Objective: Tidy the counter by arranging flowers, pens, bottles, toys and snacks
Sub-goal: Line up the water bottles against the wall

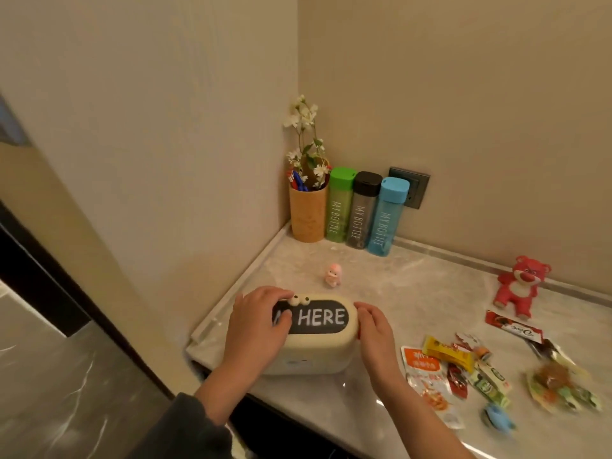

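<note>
A cream box (318,351) with a black lid reading "HERE" and two googly eyes stands near the counter's front left corner. My left hand (261,321) grips its left end, fingers curled over the lid. My right hand (376,329) grips the right end. In the back corner an orange cup (308,215) holds white flowers (306,137) and pens (298,180). Beside it stand a green bottle (339,207), a black bottle (362,212) and a blue bottle (387,218). A small pink figure (333,275) stands behind the box.
A red bear toy (521,286) leans at the back wall on the right. Several snack packets (460,369) lie scattered at the front right, with a small blue toy (496,415) near the marble counter's (414,293) front edge. A wall socket (415,187) sits behind the bottles.
</note>
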Available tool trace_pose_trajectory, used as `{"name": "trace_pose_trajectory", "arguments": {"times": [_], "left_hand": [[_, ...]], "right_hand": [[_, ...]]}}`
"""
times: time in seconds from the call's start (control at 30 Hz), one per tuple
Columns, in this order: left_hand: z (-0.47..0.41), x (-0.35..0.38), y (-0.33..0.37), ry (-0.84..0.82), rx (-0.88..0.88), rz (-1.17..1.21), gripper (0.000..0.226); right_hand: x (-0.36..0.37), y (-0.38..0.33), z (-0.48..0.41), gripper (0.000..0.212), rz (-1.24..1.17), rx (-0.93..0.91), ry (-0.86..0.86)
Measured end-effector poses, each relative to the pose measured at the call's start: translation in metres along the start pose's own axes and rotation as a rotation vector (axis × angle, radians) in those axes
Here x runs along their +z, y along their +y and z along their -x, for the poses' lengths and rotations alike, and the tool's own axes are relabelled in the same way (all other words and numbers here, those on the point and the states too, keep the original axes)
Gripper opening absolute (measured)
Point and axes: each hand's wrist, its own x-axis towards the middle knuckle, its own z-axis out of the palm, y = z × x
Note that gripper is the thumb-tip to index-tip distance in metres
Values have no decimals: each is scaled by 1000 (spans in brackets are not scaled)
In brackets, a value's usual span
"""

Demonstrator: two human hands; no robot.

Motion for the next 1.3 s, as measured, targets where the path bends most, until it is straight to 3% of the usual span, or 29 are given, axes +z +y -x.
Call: {"name": "trace_pose_trajectory", "arguments": {"times": [0.1, 0.23, 0.43, 0.7, 0.93, 1.03, 1.13, 1.3], "left_hand": [[9, -5, -11, -111, 4, -30, 49], [9, -11, -17, -250, 68, -195, 90], [13, -13, -17, -436, 72, -247, 118], [23, -2, -5, -403, 240, -237, 109], [20, 10, 23, -267, 387, -124, 106], [8, 13, 39, -239, 456, -101, 106], [-3, 21, 57, -252, 515, -111, 107], [-21, 44, 79, -283, 621, -143, 112]], "right_hand": [[10, 8, 12, 29, -54, 75, 64], [20, 27, 21, 62, -113, 203, 100], [28, 46, 37, 40, -268, 308, 57], [7, 9, 66, 38, -364, 276, 93], [-30, -3, 51, 75, -255, 162, 213], [-51, -12, 42, 81, -237, 136, 218], [-70, -24, 34, 83, -116, 86, 245], [-111, -44, 13, 70, 554, -250, 298]]}}
